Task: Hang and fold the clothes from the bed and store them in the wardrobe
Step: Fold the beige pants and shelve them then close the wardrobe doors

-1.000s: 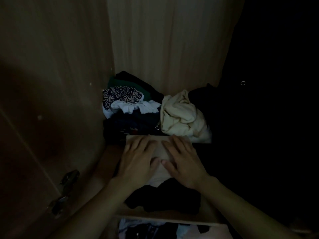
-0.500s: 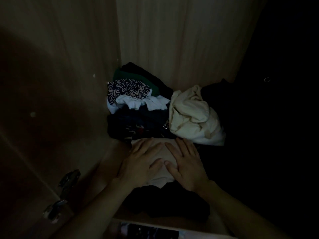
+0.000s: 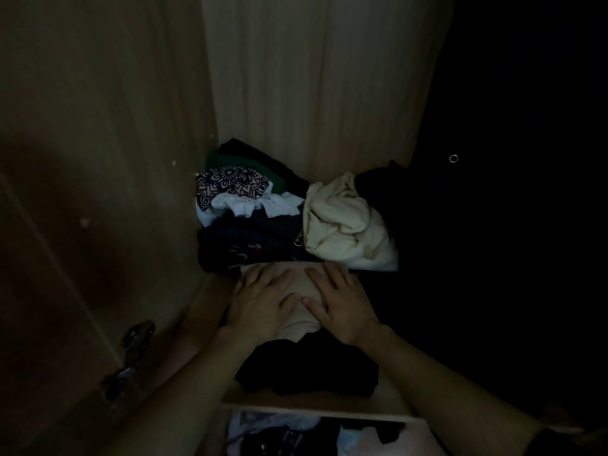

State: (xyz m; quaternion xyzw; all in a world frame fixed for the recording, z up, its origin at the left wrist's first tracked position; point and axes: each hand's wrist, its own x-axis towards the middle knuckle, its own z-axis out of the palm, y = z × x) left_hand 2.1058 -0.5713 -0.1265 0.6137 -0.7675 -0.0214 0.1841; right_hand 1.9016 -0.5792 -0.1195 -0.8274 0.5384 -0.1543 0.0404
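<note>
A folded beige garment (image 3: 301, 319) lies on a dark folded garment (image 3: 309, 370) on the wardrobe shelf (image 3: 316, 406). My left hand (image 3: 260, 301) and my right hand (image 3: 340, 306) both press flat on the beige garment, fingers straight and spread, thumbs almost touching. Behind them sits a pile of clothes: a flower-patterned piece (image 3: 227, 184), a white piece (image 3: 250, 205), dark printed fabric (image 3: 243, 245) and a crumpled cream garment (image 3: 342, 225).
The wardrobe's wooden side wall (image 3: 115, 159) stands to the left with a metal hinge (image 3: 136, 337) low down. The back panel (image 3: 312, 87) is pale wood. Dark hanging clothes (image 3: 493, 225) fill the right. More clothes (image 3: 279, 436) show on the shelf below.
Both hands stay flat on the beige garment and have slid it slightly deeper toward the pile; the view has shifted a little.
</note>
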